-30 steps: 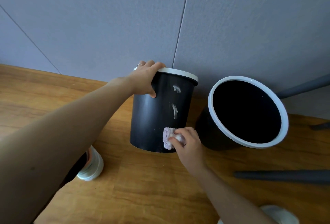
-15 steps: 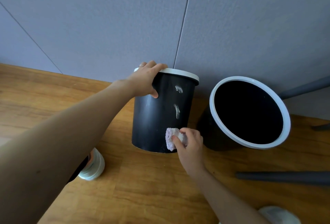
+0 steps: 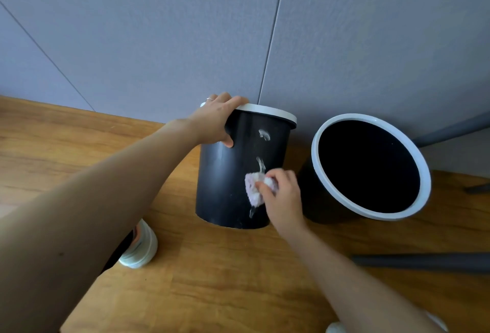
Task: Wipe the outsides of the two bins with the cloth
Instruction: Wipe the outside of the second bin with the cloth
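Cloth (image 3: pixel 255 191) now sits higher on the left bin's (image 3: pixel 228 186) dark wall than a second ago, pinched by the right hand (image 3: pixel 282 194) and leaving a wet streak below. Left hand (image 3: pixel 216 120) still grips the white rim. Right bin (image 3: pixel 307 194) waits unwiped, I think.

We reached our left arm forward, and our left hand (image 3: pixel 216 120) curled over a rim, fingers hooked across the top and thumb pressed down the side, a ring on one finger. Our right arm came in from the lower right, our right hand (image 3: pixel 282 197) bent at the wrist, its fingertips (image 3: pixel 261 186) pinching a small wad.
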Demonstrator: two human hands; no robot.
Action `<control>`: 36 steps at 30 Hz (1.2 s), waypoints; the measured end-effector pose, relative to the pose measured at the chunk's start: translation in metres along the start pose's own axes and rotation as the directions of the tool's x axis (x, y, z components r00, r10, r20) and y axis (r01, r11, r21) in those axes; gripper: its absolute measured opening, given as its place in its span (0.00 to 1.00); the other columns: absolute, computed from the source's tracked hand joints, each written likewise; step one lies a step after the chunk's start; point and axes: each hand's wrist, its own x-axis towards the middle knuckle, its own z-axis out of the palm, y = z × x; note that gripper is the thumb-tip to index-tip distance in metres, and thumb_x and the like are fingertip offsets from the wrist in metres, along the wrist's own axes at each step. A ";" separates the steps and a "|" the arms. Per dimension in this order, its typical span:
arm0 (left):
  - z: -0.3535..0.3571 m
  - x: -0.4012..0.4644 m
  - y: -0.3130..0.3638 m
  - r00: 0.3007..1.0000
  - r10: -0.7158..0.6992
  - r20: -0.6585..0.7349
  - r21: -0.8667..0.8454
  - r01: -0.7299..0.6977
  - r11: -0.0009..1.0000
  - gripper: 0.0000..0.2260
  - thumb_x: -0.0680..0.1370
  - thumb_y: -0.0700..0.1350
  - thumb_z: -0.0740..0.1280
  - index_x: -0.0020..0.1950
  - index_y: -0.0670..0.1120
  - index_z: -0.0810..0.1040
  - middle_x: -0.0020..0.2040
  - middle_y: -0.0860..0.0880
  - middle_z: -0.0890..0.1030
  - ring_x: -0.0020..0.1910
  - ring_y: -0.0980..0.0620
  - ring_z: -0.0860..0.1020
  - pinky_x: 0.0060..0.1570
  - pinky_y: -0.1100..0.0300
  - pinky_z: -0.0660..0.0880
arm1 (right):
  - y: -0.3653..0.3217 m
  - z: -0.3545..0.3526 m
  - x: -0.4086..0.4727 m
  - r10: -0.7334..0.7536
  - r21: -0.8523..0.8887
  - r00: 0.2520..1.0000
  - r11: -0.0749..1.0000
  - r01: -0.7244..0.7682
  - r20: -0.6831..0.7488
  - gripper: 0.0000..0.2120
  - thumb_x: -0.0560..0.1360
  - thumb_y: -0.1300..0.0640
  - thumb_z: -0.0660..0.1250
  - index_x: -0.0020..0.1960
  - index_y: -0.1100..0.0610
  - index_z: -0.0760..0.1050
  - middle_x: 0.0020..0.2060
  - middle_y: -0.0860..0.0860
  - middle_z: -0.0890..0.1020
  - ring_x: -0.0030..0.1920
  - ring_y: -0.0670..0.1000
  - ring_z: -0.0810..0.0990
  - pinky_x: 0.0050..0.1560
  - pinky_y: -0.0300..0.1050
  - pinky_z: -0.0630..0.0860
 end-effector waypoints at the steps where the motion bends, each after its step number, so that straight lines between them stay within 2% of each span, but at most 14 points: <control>1: 0.000 -0.001 -0.001 1.000 -0.001 -0.004 -0.001 0.001 1.000 0.43 0.61 0.45 0.81 0.71 0.56 0.62 0.60 0.48 0.68 0.61 0.41 0.65 0.61 0.44 0.68 | -0.005 -0.005 0.011 -0.007 -0.003 1.000 1.000 0.007 -0.030 0.04 0.76 0.55 0.68 0.50 0.51 0.73 0.51 0.47 0.70 0.47 0.44 0.73 0.43 0.31 0.70; 3: 0.000 -0.001 0.000 1.000 0.001 -0.003 0.000 -0.001 1.000 0.43 0.62 0.45 0.80 0.71 0.56 0.62 0.60 0.48 0.68 0.61 0.42 0.65 0.60 0.44 0.68 | -0.011 -0.012 0.028 -0.016 -0.010 0.997 1.000 0.015 -0.081 0.05 0.77 0.56 0.68 0.51 0.54 0.75 0.50 0.48 0.70 0.48 0.48 0.73 0.46 0.34 0.70; 5: 0.000 -0.001 -0.001 1.000 0.004 -0.003 0.000 -0.004 1.000 0.43 0.62 0.45 0.80 0.71 0.56 0.62 0.60 0.48 0.68 0.61 0.42 0.65 0.60 0.45 0.68 | -0.011 -0.012 0.031 -0.030 -0.018 0.996 0.999 0.029 -0.086 0.05 0.77 0.56 0.68 0.51 0.55 0.76 0.50 0.49 0.71 0.48 0.48 0.74 0.45 0.33 0.71; 10: -0.002 -0.001 -0.003 1.000 0.000 -0.008 -0.011 0.000 1.000 0.43 0.62 0.44 0.81 0.71 0.55 0.63 0.60 0.47 0.68 0.61 0.42 0.65 0.60 0.45 0.68 | 0.014 -0.002 -0.012 -0.054 -0.026 0.995 0.998 0.057 0.089 0.05 0.76 0.55 0.69 0.48 0.47 0.74 0.51 0.43 0.70 0.49 0.43 0.73 0.41 0.30 0.72; 13: -0.001 -0.001 -0.003 1.000 0.020 -0.008 -0.005 -0.020 1.000 0.42 0.62 0.44 0.81 0.70 0.55 0.63 0.60 0.47 0.69 0.61 0.42 0.65 0.60 0.47 0.67 | 0.026 0.002 -0.031 -0.126 -0.112 0.980 0.983 0.144 0.156 0.03 0.76 0.55 0.68 0.48 0.49 0.75 0.49 0.42 0.70 0.49 0.43 0.73 0.42 0.31 0.72; 15: -0.001 -0.002 -0.003 1.000 0.025 -0.011 -0.003 -0.025 1.000 0.42 0.62 0.44 0.80 0.71 0.55 0.63 0.60 0.47 0.68 0.61 0.42 0.65 0.60 0.47 0.67 | 0.018 0.000 -0.019 -0.152 -0.095 0.981 0.982 0.164 0.122 0.02 0.76 0.56 0.68 0.48 0.51 0.76 0.49 0.44 0.71 0.49 0.46 0.74 0.44 0.32 0.71; 20: 0.002 -0.002 -0.001 0.999 0.046 -0.008 -0.001 -0.046 0.999 0.43 0.61 0.45 0.81 0.70 0.56 0.62 0.60 0.49 0.68 0.61 0.43 0.64 0.59 0.49 0.67 | -0.029 -0.018 0.054 -0.146 -0.050 0.978 0.989 0.140 -0.148 0.04 0.74 0.58 0.70 0.46 0.56 0.76 0.46 0.51 0.71 0.47 0.52 0.73 0.46 0.43 0.69; 22: 0.002 -0.002 -0.001 0.999 0.051 -0.014 -0.001 -0.051 0.999 0.43 0.61 0.45 0.81 0.71 0.56 0.62 0.60 0.49 0.68 0.61 0.44 0.64 0.58 0.50 0.67 | -0.040 -0.023 0.071 -0.127 -0.049 0.975 0.992 0.120 -0.184 0.04 0.74 0.58 0.70 0.46 0.57 0.76 0.47 0.51 0.72 0.48 0.53 0.73 0.48 0.44 0.70; 24: 0.002 -0.001 -0.004 0.999 0.046 -0.021 0.001 -0.046 0.999 0.43 0.61 0.45 0.81 0.71 0.56 0.62 0.60 0.49 0.68 0.61 0.43 0.65 0.58 0.51 0.67 | -0.040 -0.022 0.071 -0.139 -0.063 0.978 0.989 0.131 -0.157 0.03 0.75 0.57 0.69 0.46 0.56 0.76 0.47 0.51 0.72 0.48 0.52 0.74 0.49 0.43 0.70; 27: 0.003 -0.001 -0.006 0.999 0.042 -0.030 0.000 -0.042 0.999 0.44 0.61 0.45 0.81 0.71 0.56 0.63 0.60 0.48 0.69 0.61 0.43 0.65 0.58 0.50 0.67 | -0.022 -0.016 0.044 -0.183 -0.081 0.983 0.980 0.180 -0.030 0.02 0.76 0.56 0.68 0.48 0.55 0.76 0.47 0.47 0.71 0.48 0.49 0.73 0.45 0.38 0.70; 29: 0.005 0.000 -0.007 0.998 0.045 -0.033 -0.001 -0.045 0.999 0.43 0.61 0.45 0.81 0.70 0.57 0.62 0.59 0.49 0.69 0.60 0.43 0.65 0.57 0.51 0.67 | -0.011 -0.015 0.028 -0.207 -0.087 0.977 0.974 0.210 0.052 0.02 0.76 0.58 0.68 0.49 0.55 0.78 0.48 0.47 0.71 0.49 0.49 0.74 0.46 0.40 0.73; 31: 0.006 -0.001 -0.007 0.998 0.050 -0.036 0.003 -0.050 0.999 0.43 0.61 0.46 0.81 0.70 0.58 0.62 0.59 0.49 0.68 0.60 0.43 0.65 0.56 0.51 0.67 | -0.011 -0.018 0.028 -0.217 -0.103 0.974 0.969 0.223 0.070 0.02 0.76 0.59 0.68 0.48 0.57 0.79 0.47 0.47 0.72 0.48 0.50 0.75 0.46 0.42 0.75; 33: 0.006 -0.002 -0.008 0.998 0.051 -0.040 0.011 -0.051 0.999 0.43 0.61 0.46 0.81 0.70 0.58 0.62 0.60 0.49 0.68 0.60 0.43 0.65 0.57 0.50 0.67 | -0.022 -0.021 0.042 -0.202 -0.117 0.979 0.973 0.201 0.004 0.02 0.75 0.58 0.69 0.46 0.57 0.78 0.46 0.48 0.72 0.46 0.50 0.74 0.44 0.41 0.70; 36: 0.006 -0.004 -0.007 0.997 0.058 -0.044 0.019 -0.057 0.998 0.43 0.61 0.46 0.81 0.70 0.58 0.62 0.59 0.50 0.69 0.60 0.44 0.65 0.56 0.51 0.67 | -0.048 -0.027 0.076 -0.109 -0.081 0.974 0.992 0.095 -0.198 0.04 0.74 0.57 0.70 0.43 0.57 0.76 0.45 0.50 0.73 0.45 0.53 0.75 0.43 0.39 0.65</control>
